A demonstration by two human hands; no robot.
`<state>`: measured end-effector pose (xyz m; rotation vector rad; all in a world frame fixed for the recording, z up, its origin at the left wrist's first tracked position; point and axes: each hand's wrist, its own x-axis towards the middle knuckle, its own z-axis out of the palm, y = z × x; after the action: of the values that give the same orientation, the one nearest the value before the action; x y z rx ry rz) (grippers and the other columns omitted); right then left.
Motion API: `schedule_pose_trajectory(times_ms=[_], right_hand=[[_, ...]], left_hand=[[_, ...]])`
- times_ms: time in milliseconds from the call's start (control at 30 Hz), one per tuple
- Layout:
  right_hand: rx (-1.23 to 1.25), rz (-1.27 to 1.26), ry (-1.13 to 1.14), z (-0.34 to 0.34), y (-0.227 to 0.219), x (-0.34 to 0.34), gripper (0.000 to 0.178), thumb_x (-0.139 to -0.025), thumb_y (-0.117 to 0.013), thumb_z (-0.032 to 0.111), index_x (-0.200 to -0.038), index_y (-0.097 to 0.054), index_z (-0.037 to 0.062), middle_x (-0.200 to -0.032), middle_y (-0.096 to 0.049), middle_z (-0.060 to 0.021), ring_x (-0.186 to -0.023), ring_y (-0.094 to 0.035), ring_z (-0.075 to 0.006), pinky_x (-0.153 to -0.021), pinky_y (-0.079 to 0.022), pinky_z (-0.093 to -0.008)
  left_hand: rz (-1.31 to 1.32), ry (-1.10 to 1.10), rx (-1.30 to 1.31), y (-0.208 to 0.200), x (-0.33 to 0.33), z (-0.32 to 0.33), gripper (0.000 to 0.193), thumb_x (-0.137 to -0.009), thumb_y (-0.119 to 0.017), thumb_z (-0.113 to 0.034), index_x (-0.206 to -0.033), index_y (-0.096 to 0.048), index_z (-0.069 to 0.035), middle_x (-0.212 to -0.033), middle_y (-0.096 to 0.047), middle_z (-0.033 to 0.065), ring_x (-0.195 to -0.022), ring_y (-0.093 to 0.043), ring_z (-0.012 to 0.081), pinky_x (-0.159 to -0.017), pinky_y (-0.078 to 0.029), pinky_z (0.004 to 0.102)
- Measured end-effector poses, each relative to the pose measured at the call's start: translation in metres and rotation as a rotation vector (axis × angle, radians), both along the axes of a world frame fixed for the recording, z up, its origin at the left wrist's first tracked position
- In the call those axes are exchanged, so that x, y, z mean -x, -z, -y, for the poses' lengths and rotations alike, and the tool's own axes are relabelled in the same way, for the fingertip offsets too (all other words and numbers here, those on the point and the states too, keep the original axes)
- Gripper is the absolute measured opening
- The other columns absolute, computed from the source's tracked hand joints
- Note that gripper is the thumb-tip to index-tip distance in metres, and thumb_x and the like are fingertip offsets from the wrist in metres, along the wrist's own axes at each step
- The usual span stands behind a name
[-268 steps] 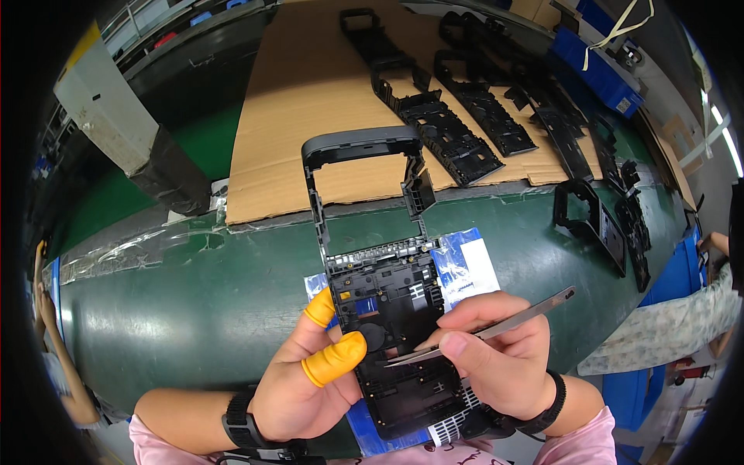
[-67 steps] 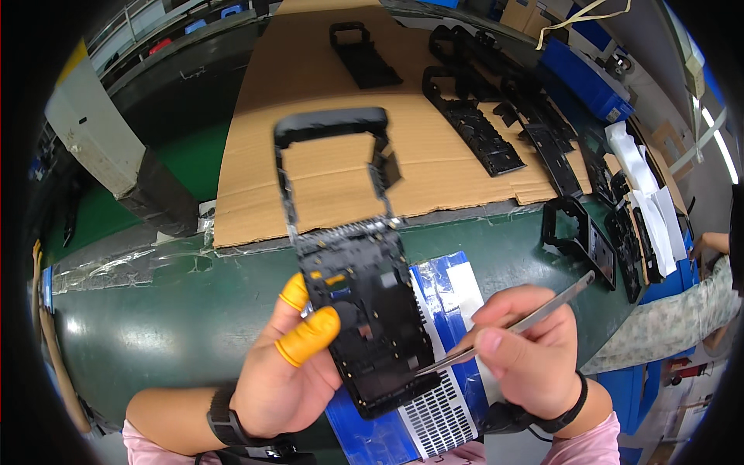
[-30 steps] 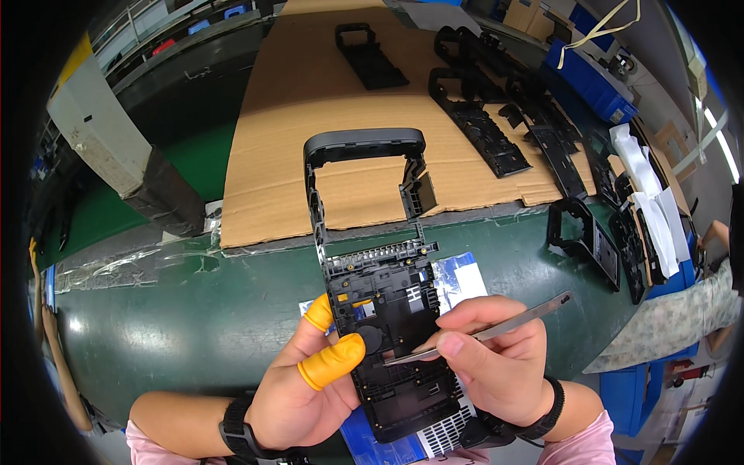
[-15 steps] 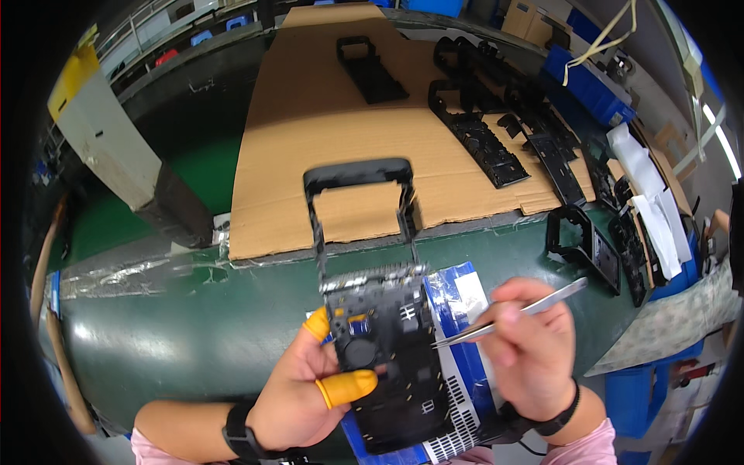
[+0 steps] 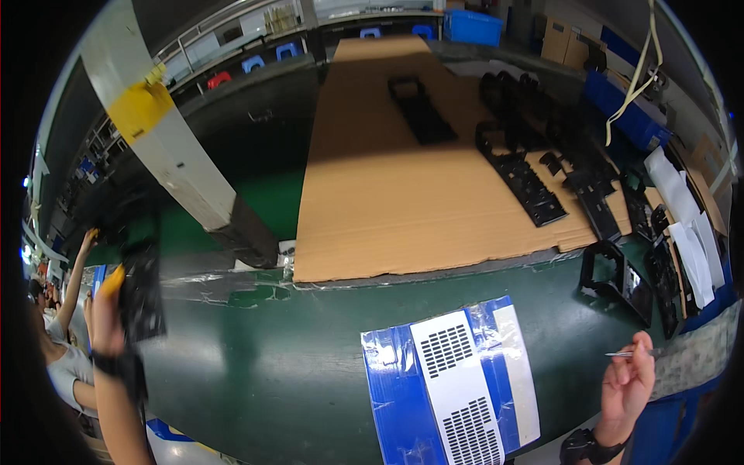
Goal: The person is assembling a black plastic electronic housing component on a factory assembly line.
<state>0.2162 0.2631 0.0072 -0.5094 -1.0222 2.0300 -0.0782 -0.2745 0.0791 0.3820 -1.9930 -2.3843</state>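
At the far left, my left hand (image 5: 108, 322) grips a black plastic housing (image 5: 145, 298), its thumb in a yellow finger cot. Both are smeared by motion, and the other fingers are hidden behind the part. My right hand (image 5: 629, 381) is at the right above the table's edge, fingers closed on metal tweezers (image 5: 618, 354), whose tips point left. Between my hands a blue board (image 5: 399, 395) with a white strip of black slots lies on the green table. Nearest to my right hand is a black frame with a handle loop (image 5: 632, 291).
Brown cardboard (image 5: 372, 209) covers the table's far part, with several black housings (image 5: 523, 182) on it. A pillar (image 5: 194, 174) rises at the left. Another person (image 5: 66, 353) is beyond my left arm. White wrapping (image 5: 674, 190) and a blue bin (image 5: 620, 108) stand at the right.
My left hand has carried the black housing from the middle to the far left. My right hand has moved right with the tweezers. The blue board is now uncovered; the view has shifted.
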Motion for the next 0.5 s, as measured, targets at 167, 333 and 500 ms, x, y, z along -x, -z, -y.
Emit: schedule_pose_trajectory(times_ms=[167, 333, 500], right_hand=[[-0.090, -0.053, -0.058, -0.002, 0.000, -0.014, 0.015, -0.085, -0.045, 0.007, -0.098, -0.046, -0.0008, -0.068, -0.058, -0.0136, -0.042, -0.042, -0.0088, -0.036, -0.031, -0.0183], [-0.141, 0.155, 0.381, -0.033, 0.006, -0.123, 0.017, -0.085, -0.044, 0.007, -0.101, -0.046, 0.0004, -0.069, -0.057, -0.0101, -0.041, -0.039, -0.0060, -0.034, -0.030, -0.0164], [-0.055, 0.069, 0.241, -0.029, -0.013, -0.074, 0.015, -0.083, -0.050, 0.008, -0.095, -0.051, -0.0011, -0.067, -0.059, -0.0154, -0.042, -0.042, -0.0063, -0.038, -0.034, -0.0169]], left_hand=[[0.104, -0.031, 0.214, 0.071, 0.155, 0.082, 0.032, -0.082, -0.051, -0.036, -0.106, -0.050, -0.016, -0.089, -0.056, 0.0047, -0.067, -0.054, 0.0192, -0.061, -0.044, 0.0327], [-0.107, 0.645, 1.025, 0.029, 0.093, -0.044, 0.021, -0.074, -0.056, -0.009, -0.092, -0.055, 0.000, -0.085, -0.058, 0.0086, -0.081, -0.056, 0.0133, -0.070, -0.043, 0.0254], [-0.313, 1.186, 0.841, -0.022, -0.011, -0.202, 0.024, -0.072, -0.064, -0.015, -0.090, -0.056, -0.001, -0.085, -0.058, 0.0081, -0.078, -0.056, 0.0160, -0.068, -0.046, 0.0288]])
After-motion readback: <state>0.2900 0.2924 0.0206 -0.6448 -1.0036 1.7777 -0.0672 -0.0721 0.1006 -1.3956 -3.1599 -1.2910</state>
